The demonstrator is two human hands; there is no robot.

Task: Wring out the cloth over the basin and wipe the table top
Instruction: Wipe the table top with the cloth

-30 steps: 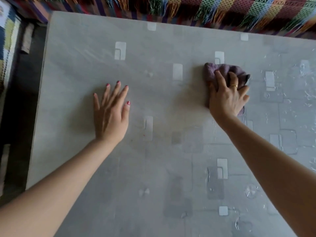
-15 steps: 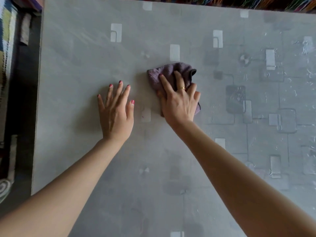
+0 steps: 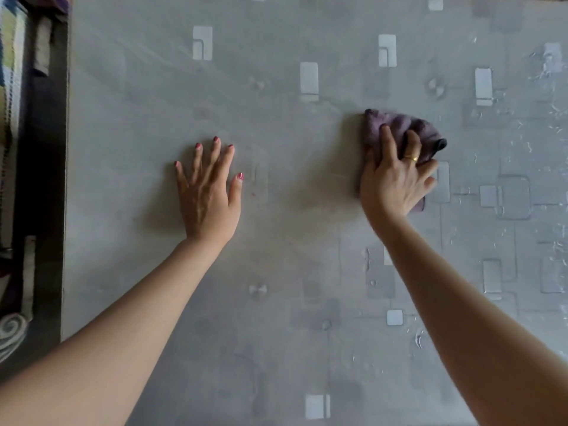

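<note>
Cloth [image 3: 399, 130], purple and crumpled, lies on the table top [image 3: 292, 210] in the right half of the view, a little above the middle. The right hand [image 3: 396, 182] presses it from above with the palm down and the fingers spread over the fabric; it does not close around the cloth, it only lies flat on it. A gold ring [image 3: 411, 158] sits on one finger of this hand. One dark corner of the cloth sticks out to the right beyond the fingers, and a small part shows below the heel of the hand.

The left hand [image 3: 207, 192] lies well apart from the cloth, flat on the grey surface, fingers spread, with nothing in it. The nails are painted red.

The table top carries a grey cover with pale rectangles and thin lines. Nothing else stands on it, so there is free room on all sides of the cloth. On the right part the surface shines with small wet streaks [image 3: 550, 118].

The left edge of the table [image 3: 66, 179] runs straight down the view; beyond it is a dark gap and some striped, colourful fabric [image 3: 12, 87], which is hard to make out. The far, right and near edges of the table are cut off by the frame. The underside of the cloth is hidden.
</note>
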